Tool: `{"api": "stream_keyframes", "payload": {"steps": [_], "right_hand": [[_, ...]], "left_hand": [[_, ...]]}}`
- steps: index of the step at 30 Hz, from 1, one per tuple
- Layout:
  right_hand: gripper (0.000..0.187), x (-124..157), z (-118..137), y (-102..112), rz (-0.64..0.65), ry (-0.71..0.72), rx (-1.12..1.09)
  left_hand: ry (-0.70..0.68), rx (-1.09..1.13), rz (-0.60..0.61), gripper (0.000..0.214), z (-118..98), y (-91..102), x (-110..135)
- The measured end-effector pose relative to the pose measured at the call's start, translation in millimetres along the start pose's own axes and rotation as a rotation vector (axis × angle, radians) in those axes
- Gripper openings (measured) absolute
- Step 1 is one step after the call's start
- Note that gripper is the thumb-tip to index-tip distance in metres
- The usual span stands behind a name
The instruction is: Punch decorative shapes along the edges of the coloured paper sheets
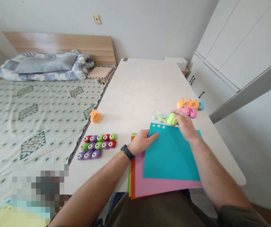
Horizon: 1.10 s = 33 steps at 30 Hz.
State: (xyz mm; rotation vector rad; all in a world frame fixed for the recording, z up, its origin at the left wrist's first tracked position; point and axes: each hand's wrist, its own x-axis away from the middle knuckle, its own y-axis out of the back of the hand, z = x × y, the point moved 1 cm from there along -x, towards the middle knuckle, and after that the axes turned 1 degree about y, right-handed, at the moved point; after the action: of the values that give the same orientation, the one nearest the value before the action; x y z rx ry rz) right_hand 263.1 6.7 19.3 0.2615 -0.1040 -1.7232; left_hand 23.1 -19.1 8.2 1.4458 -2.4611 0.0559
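A teal sheet of paper (pixel 170 154) lies over a stack of coloured sheets, with pink paper (pixel 163 188) showing just beneath it. Along its far edge are several small punched holes. My left hand (pixel 142 141) grips the teal sheet's left edge, thumb on top and fingers underneath. At the far edge, a light green craft punch (pixel 172 119) is in the fingers of my right hand (pixel 184 124); part of the punch is hidden by them. Small yellow and blue paper cutouts (pixel 160 117) are scattered left of the punch.
Orange punches (pixel 189 103), pink punches (pixel 192 112) and a blue punch (pixel 200 105) stand at the right. On the left are an orange punch (pixel 95 116) and rows of small punches (pixel 96 146) on the white table (pixel 144 82). A bed (pixel 55 104) adjoins it.
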Motion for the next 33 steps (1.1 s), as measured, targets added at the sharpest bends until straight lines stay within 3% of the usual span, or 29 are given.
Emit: {"api": "stream_keyframes", "payload": {"steps": [6,17,33], "right_hand": [[0.038,3,3,0,0.03,0.078,0.192],[0.034,8,4,-9,0.169,0.024,0.242],[0.036,10,7,-14,0.096,-0.001,0.359]], "left_hand": [[-0.028,-0.011,0.017,0.051,4,0.5,-2],[-0.045,-0.068,0.064,0.051,11,2.2,-6],[-0.062,-0.117,0.062,0.05,5,2.4,-4]]}}
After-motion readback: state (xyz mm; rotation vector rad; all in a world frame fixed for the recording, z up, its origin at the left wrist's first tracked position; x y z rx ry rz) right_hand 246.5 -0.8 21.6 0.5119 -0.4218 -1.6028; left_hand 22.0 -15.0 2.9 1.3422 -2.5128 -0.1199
